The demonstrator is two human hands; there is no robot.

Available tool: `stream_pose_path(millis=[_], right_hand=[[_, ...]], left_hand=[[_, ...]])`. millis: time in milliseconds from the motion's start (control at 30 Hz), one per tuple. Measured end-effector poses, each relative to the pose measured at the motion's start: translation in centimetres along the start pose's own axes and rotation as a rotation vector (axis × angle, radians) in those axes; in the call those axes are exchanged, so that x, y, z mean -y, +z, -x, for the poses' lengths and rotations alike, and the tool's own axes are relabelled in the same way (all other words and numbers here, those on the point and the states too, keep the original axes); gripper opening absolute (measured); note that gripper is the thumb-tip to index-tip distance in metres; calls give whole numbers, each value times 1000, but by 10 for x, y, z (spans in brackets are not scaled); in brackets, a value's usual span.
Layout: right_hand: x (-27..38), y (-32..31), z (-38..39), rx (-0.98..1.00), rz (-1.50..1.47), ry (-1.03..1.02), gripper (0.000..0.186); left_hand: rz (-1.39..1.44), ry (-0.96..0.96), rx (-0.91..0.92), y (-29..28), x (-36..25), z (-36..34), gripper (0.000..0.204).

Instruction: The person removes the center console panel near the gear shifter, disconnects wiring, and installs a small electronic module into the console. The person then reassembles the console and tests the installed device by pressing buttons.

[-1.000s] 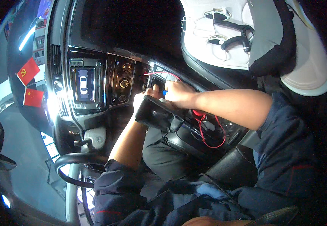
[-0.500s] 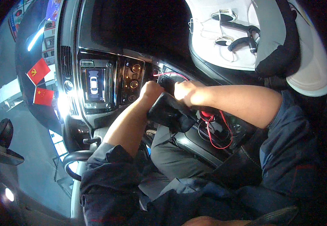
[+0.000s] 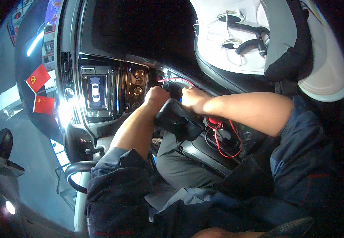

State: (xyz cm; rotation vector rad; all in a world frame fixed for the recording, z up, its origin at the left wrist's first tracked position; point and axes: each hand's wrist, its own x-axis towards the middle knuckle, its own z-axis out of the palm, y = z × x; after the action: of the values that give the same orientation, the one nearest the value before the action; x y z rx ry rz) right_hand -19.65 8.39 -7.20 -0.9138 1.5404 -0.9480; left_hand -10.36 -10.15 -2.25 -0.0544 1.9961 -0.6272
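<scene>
**Black Piece [image 3: 178, 122]: Surroundings and Item Count**

The black piece, glossy and pouch-like, was located over the console [image 3: 229, 137] and served as the reference point. Two hands were present. The left hand [image 3: 157, 96] was curled just above its upper left edge; the right hand [image 3: 193, 99] was curled at its upper right. The fingertips were hidden, so what either hand pinched could not be determined.

Obstructions: the right forearm [image 3: 247, 113] crossed the console. The black piece also covered part of it.

Items, relative to the black piece:
- Display screen [image 3: 96, 93], one: left.
- Round knobs [image 3: 137, 91], three: upper left, nearer than the screen.
- Red flags [image 3: 38, 79], two: far left.
- Steering wheel [image 3: 68, 177], one: lower left.
- Red cable [image 3: 180, 78], two visible stretches: one above, one looped at lower right; any join was not visible.
- White seat [image 3: 208, 37]: upper right, bearing two dark ovals [image 3: 230, 17] and one black angled part [image 3: 255, 29].
</scene>
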Motion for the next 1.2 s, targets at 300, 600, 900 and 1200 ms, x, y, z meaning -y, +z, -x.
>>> stream_pose_path(millis=[300,600,900,1200], right_hand=[[-7,-2,-3,93,484,-434,30],[-4,2,-6,-33,-20,-71,46],[-7,18,-11,-73,-25,123,62],[-13,14,-5,-100,-32,-12,31]], left_hand=[[-97,131,85,-16,9,21,33],[813,-574,-516,13,-31,37,51],[872,-755,-672,34,-49,22,48],[1015,-824,-657,35,-48,22,44]])
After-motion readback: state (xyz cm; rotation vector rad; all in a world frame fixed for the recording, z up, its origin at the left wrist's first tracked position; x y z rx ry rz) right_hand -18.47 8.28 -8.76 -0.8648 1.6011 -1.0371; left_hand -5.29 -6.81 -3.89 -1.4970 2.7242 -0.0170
